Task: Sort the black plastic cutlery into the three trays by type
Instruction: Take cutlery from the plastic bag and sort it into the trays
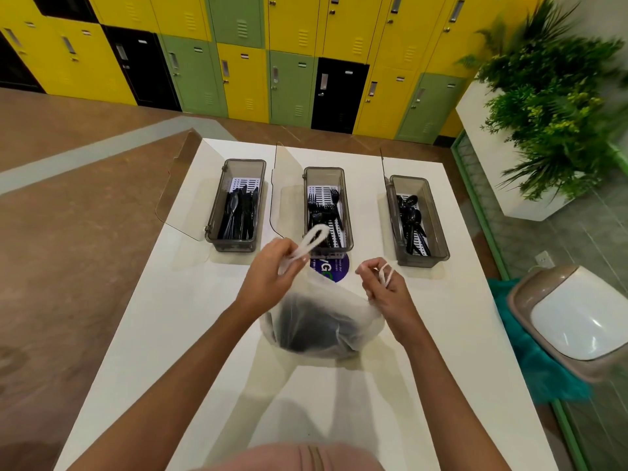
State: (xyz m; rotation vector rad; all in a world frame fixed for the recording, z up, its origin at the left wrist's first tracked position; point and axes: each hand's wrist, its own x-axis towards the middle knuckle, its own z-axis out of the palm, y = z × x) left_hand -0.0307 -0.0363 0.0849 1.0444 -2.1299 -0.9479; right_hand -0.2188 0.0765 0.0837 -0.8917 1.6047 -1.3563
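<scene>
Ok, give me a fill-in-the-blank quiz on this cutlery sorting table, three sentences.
1. The left hand and the right hand each hold a handle of the white plastic ____.
2. The right tray holds black ____.
3. The number of trays standing on the table is ____.
Missing words: bag; spoons; three.

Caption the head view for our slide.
Left hand and right hand grip a white bag's handles before three cutlery trays.
</scene>
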